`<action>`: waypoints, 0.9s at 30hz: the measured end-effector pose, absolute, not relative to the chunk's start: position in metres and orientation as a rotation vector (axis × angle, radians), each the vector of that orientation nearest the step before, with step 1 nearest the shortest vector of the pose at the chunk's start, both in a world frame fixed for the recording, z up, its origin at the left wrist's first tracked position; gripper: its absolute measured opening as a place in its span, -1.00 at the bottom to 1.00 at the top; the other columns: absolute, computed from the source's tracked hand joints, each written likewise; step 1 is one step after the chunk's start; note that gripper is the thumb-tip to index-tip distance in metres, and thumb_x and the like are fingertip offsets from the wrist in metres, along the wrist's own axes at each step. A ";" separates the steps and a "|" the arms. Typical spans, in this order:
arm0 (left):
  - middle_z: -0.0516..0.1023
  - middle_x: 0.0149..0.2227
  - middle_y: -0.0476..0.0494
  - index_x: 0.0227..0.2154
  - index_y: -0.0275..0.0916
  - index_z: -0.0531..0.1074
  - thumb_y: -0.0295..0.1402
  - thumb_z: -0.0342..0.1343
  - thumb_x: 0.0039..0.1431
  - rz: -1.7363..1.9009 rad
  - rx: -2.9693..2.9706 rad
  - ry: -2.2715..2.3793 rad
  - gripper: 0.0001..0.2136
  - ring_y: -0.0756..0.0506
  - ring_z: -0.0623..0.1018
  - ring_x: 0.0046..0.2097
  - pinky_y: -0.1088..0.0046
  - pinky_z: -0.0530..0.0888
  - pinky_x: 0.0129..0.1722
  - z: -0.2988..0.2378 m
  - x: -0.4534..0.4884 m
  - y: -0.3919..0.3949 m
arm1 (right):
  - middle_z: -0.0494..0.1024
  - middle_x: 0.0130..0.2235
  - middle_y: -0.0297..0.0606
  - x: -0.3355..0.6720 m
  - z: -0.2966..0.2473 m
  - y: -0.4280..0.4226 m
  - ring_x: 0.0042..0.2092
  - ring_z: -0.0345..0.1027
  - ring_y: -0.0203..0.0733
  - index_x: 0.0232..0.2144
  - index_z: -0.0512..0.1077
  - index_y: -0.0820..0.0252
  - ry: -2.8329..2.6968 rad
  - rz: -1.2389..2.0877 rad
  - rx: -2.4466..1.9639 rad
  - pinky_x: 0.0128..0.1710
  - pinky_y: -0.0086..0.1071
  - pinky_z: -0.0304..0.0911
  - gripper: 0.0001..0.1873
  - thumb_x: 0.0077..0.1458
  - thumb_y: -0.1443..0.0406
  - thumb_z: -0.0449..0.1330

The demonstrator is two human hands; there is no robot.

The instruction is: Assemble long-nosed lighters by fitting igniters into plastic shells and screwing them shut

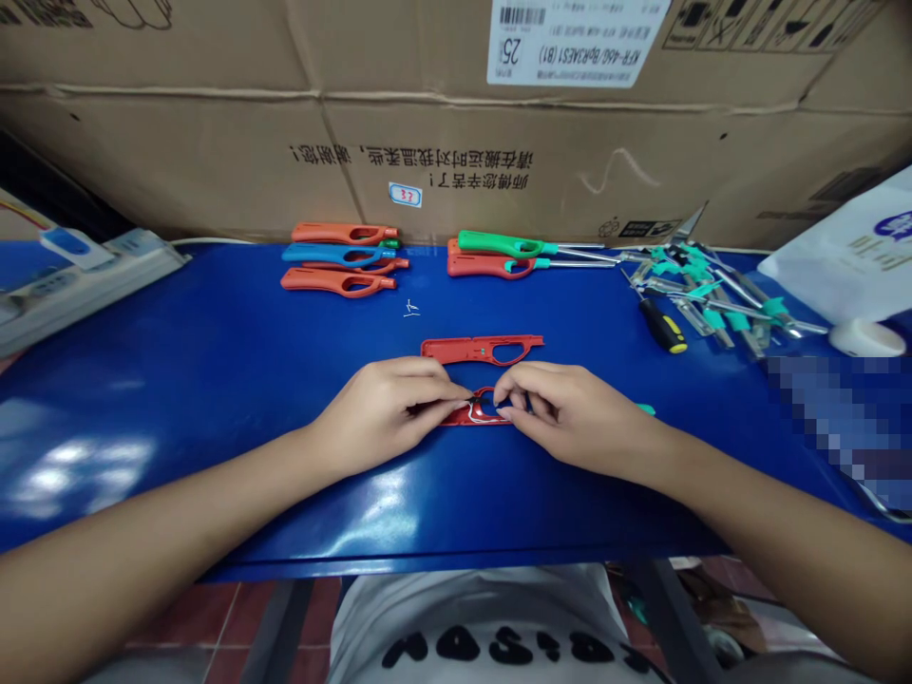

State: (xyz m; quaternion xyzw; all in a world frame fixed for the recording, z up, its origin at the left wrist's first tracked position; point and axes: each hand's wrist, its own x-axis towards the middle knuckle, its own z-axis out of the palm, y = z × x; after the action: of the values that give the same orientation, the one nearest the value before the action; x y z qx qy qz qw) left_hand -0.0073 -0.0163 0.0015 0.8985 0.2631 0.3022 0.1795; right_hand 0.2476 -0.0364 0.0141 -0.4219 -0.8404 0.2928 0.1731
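In front of me a red lighter half-shell (456, 416) lies with its hollow side up, a white wire (473, 415) and a small black part (479, 400) in it. My left hand (399, 404) pinches at the black part, thumb and forefinger together over the shell's left portion. Curled round the shell's right end, by the trigger loop, is my right hand (562, 408); the exact contact of its fingertips is partly hidden. Just beyond both hands, a second red half-shell (456, 351) rests on the blue table (235, 380).
Several lighter bodies (334, 279) lie at the back left, lighters with metal tubes (499, 243) at centre. Rightward are a pile of metal tube parts (712, 285), a screwdriver (662, 326) and a white bag (847, 252). A power strip (106, 285) sits left; a cardboard box (427, 133) stands behind.
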 end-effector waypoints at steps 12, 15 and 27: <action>0.71 -0.17 -0.11 -0.11 -0.23 0.59 -0.44 0.18 0.33 0.851 2.580 0.730 -0.87 -0.05 0.68 -0.20 0.44 0.57 -0.14 0.003 -0.006 -0.018 | 0.50 -0.34 -0.35 0.244 0.012 -0.038 -0.39 0.31 -0.30 -0.06 0.44 0.13 -2.409 0.663 -1.290 -0.35 -0.42 0.14 -0.81 0.28 0.28 0.19; 0.71 -0.17 -0.10 -0.11 -0.22 0.59 -0.43 0.19 0.33 0.842 2.580 0.727 -0.87 -0.05 0.69 -0.18 0.45 0.57 -0.13 0.002 -0.005 -0.019 | 0.58 -0.23 -0.27 0.243 0.010 -0.039 -0.25 0.42 -0.22 -0.07 0.45 0.14 -2.476 0.626 -1.271 -0.27 -0.40 0.20 -0.84 0.31 0.30 0.17; 0.70 -0.18 -0.12 -0.02 -0.24 0.56 -0.39 0.16 0.33 0.765 2.658 0.734 -0.79 -0.07 0.68 -0.20 0.43 0.58 -0.17 0.007 -0.004 -0.024 | 0.62 -0.11 -0.21 0.242 0.011 -0.041 -0.05 0.51 -0.12 -0.13 0.47 0.16 -2.533 0.592 -1.313 -0.04 -0.29 0.31 -0.82 0.38 0.31 0.07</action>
State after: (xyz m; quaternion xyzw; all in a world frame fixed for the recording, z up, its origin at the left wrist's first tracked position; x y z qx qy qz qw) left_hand -0.0039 -0.0243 0.0070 0.9198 0.2541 0.2646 0.1394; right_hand 0.2420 -0.0412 0.0105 -0.4476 -0.8637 0.2018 0.1139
